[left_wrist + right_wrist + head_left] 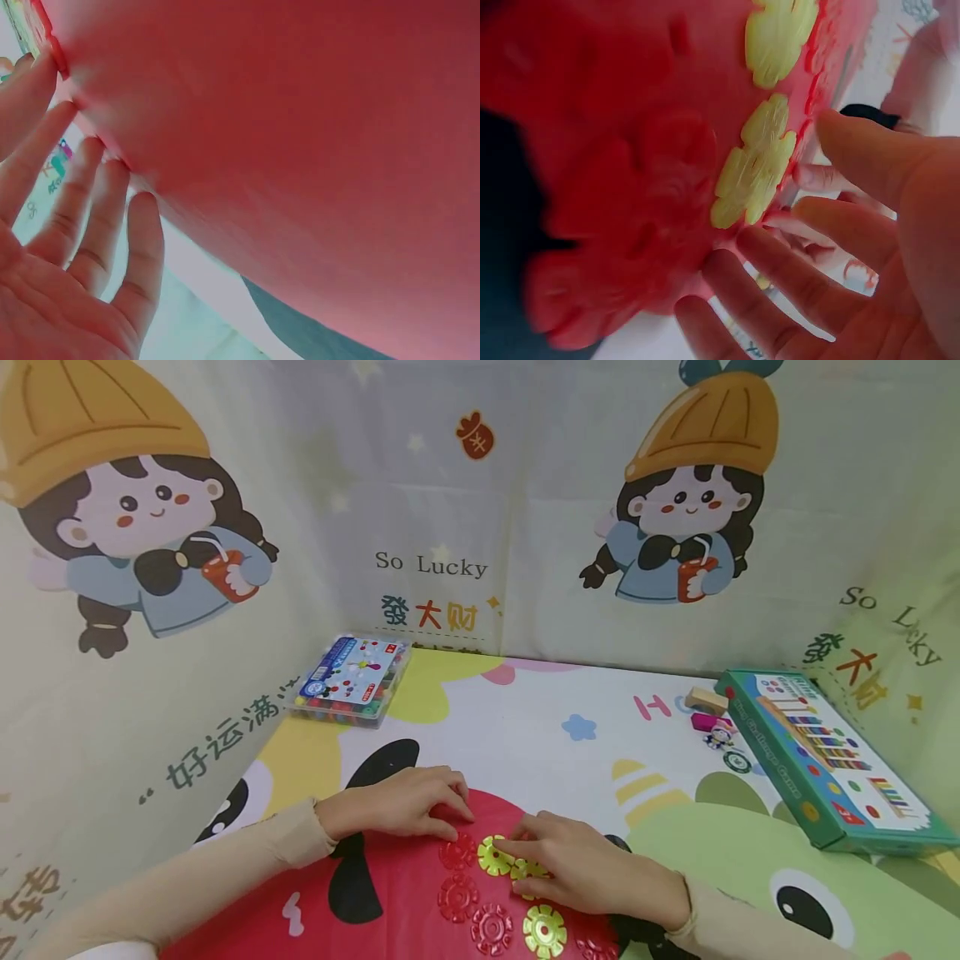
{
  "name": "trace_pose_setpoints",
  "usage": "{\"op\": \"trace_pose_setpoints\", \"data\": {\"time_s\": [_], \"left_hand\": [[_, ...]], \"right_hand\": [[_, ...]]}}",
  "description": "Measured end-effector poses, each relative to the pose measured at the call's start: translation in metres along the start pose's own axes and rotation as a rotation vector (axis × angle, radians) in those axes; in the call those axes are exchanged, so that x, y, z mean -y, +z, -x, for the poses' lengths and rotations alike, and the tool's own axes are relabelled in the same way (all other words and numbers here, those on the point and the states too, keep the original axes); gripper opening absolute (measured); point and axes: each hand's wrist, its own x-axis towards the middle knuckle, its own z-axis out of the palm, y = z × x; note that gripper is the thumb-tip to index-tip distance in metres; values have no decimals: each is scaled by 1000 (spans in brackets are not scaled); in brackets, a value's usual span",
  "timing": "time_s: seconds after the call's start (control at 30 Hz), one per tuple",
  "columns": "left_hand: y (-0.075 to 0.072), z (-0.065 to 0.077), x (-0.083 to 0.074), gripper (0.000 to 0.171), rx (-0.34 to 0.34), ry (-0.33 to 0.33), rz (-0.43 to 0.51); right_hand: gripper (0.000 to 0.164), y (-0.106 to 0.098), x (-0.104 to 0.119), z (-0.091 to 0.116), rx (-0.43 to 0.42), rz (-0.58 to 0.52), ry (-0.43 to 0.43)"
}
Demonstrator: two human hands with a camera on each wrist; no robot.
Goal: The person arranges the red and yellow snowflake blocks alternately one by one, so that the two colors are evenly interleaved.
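Several flower-shaped plastic discs with notched rims lie flat on the red patch of the tabletop. My left hand [408, 802] rests on the patch with loosely bent fingers, its thumb tip at the edge of a red disc [457, 852]. Just right of that lies a yellow-green disc [495, 856], with the index finger of my right hand [581, 867] over its edge. Under the right fingers a second yellow-green disc [528, 878] is partly hidden. Nearer me are a third yellow-green disc [545, 932] and red discs [491, 929]. In the right wrist view, the right fingers [795, 277] are spread.
A clear plastic case [348, 681] of coloured parts stands at the back left. To the right is a green game box [836, 760], with a wooden block [706, 700] and a small figure [718, 735] beside it. A printed curtain [540, 527] hangs behind the table.
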Motion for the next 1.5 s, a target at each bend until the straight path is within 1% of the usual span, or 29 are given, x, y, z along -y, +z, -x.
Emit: {"op": "trace_pose_setpoints", "data": {"time_s": [0.07,0.13,0.27,0.37,0.47,0.6,0.67,0.83,0.9,0.97,1.07,1.13,1.2,1.3,1.5], "left_hand": [[0,-1,1,30,-7,14,-1],[1,1,2,30,-11,20,-2],[0,7,3,43,2,16,14],[-2,10,4,49,19,15,41],[-3,11,4,51,27,11,46],[-3,10,3,50,34,3,62],[-2,8,3,46,45,-4,79],[-2,1,1,42,85,-38,122],[-2,-1,0,43,100,-45,156],[-2,-1,-1,43,118,-43,210],[-1,0,-3,40,134,-16,276],[0,1,-5,40,131,7,298],[2,1,-6,41,115,19,298],[3,1,-6,42,98,17,303],[4,-1,-7,44,101,4,323]], "right_hand": [[50,1,1,-9,-10,38,-28],[47,2,1,-16,-23,71,-43],[45,5,2,-27,-54,113,-67],[44,7,3,-31,-69,122,-64],[43,8,3,-34,-71,117,-33],[44,9,3,-35,-42,82,23],[44,9,2,-35,-25,62,47],[45,10,1,-32,-23,67,73],[45,11,1,-32,-31,76,73],[45,12,0,-32,-34,78,71],[45,12,0,-32,-35,71,70],[46,12,0,-31,-31,64,70],[46,11,0,-30,-28,61,66],[46,11,0,-30,-22,62,58],[47,11,0,-29,-15,57,61]]}}
